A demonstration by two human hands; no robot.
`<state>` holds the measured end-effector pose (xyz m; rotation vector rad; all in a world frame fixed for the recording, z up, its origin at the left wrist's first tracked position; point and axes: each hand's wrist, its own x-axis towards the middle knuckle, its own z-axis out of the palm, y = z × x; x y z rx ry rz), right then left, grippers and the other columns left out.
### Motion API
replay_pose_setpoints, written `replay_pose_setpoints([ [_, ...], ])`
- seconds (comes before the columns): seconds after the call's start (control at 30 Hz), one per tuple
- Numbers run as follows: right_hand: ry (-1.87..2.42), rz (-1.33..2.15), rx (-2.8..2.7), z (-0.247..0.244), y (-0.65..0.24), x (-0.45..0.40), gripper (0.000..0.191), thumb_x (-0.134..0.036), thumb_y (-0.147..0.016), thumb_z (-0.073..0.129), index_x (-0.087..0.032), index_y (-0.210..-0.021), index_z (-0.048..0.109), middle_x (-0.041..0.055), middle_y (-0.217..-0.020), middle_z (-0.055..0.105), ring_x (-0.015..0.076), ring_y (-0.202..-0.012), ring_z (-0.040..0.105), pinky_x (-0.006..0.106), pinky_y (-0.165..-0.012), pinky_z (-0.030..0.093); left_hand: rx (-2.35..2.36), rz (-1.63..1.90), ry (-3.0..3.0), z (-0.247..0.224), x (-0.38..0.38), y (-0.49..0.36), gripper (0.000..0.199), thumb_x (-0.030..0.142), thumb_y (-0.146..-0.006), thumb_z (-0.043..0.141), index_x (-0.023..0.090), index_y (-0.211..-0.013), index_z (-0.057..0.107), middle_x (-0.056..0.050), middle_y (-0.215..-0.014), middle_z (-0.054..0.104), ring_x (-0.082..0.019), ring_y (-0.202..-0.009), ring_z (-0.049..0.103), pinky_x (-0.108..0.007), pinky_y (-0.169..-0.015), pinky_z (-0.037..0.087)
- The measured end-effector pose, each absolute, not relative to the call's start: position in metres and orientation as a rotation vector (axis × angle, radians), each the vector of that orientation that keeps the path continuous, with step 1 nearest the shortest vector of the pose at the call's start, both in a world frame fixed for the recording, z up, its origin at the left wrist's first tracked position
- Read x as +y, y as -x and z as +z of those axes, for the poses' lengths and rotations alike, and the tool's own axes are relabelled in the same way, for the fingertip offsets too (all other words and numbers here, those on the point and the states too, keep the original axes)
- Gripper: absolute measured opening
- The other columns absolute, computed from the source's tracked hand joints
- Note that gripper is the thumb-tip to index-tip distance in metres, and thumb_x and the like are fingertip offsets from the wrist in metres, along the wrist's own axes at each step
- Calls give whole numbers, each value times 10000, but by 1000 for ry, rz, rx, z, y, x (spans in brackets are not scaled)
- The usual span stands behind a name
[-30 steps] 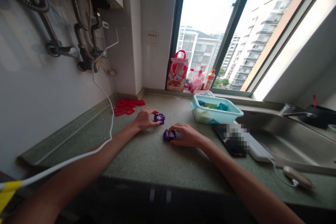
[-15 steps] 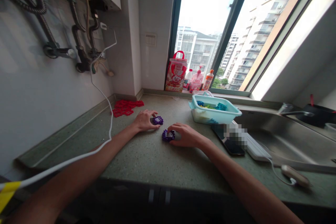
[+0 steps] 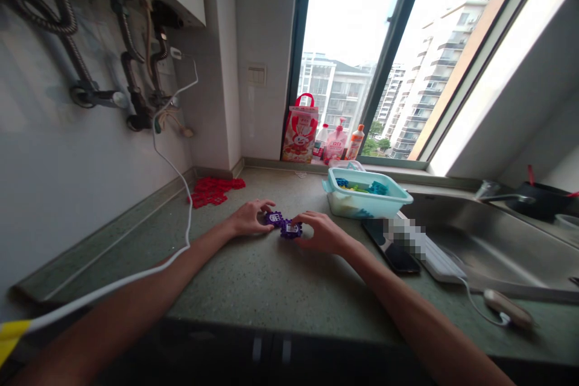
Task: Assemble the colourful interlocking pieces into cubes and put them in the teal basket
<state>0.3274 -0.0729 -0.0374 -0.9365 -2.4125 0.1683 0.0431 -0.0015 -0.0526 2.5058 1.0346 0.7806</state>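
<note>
My left hand [image 3: 250, 218] pinches a purple puzzle tile [image 3: 273, 218] with a notched edge and a white pattern on its face. In my right hand [image 3: 320, 231] is a second purple puzzle tile [image 3: 291, 229] of the same kind, gripped between thumb and fingers. The two tiles meet edge to edge low over the countertop; whether their teeth are locked together I cannot tell. Several red notched tiles [image 3: 215, 192] lie in a flat patch behind my left hand.
A light-blue plastic box [image 3: 371, 202] with blue and green pieces stands at the right, before the sink [image 3: 502, 241]. Near it lie a black phone [image 3: 398, 253] and a white power strip [image 3: 436, 256]. A white cable [image 3: 136, 277] crosses over my left forearm.
The two purple tiles have come together from a gap to touching. My left hand has moved slightly down with its tile; my right hand has stayed nearly in place.
</note>
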Motion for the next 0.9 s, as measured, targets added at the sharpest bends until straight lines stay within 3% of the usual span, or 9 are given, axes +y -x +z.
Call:
replay_pose_setpoints([
  [0.3, 914, 159, -2327, -45, -323, -63, 335, -258, -813, 818, -241, -1132, 718, 48, -1032, 767, 225, -949, 701, 332, -886, 531, 811, 643, -2416, -52, -24, -59, 887, 334, -704, 826, 250, -1508, 462, -35, -1090, 754, -229, -984, 727, -329, -907, 562],
  [0.47, 956, 198, -2385, -46, -316, -63, 345, -274, -813, 831, -245, -1140, 724, 50, -1048, 769, 232, -966, 711, 337, -893, 534, 805, 640, -2432, -50, -28, -58, 899, 359, -710, 825, 271, -1525, 455, -40, -1141, 745, -242, -1034, 715, -346, -939, 552],
  [0.57, 976, 203, -2392, -42, -318, -65, 376, -334, -833, 834, -253, -1182, 717, 60, -1100, 767, 243, -1006, 711, 359, -927, 535, 828, 620, -2535, -46, -27, -51, 809, 464, -695, 857, 263, -1429, 583, -58, -1177, 715, -261, -1044, 695, -347, -927, 548],
  [0.67, 1027, 166, -2350, -34, -326, -71, 383, -395, -851, 823, -249, -1191, 719, 68, -1130, 766, 248, -1024, 713, 359, -920, 539, 860, 555, -2650, -42, -22, -44, 616, 553, -692, 850, 241, -1210, 732, -53, -1069, 691, -252, -949, 679, -330, -863, 538],
  [0.8, 1239, 240, -2338, -23, -334, -82, 289, -513, -915, 736, -232, -970, 778, 23, -840, 776, 184, -715, 713, 286, -679, 506, 811, 507, -2650, -41, -15, -38, 500, 535, -716, 835, 235, -1107, 757, -18, -941, 669, -203, -832, 654, -288, -777, 510],
  [0.9, 1297, 274, -2429, -23, -331, -88, 349, -566, -942, 685, -241, -877, 796, 16, -768, 770, 175, -657, 704, 277, -616, 457, 778, 510, -2625, -41, -13, -37, 448, 500, -711, 841, 225, -1055, 757, -11, -907, 673, -185, -795, 640, -273, -734, 493],
])
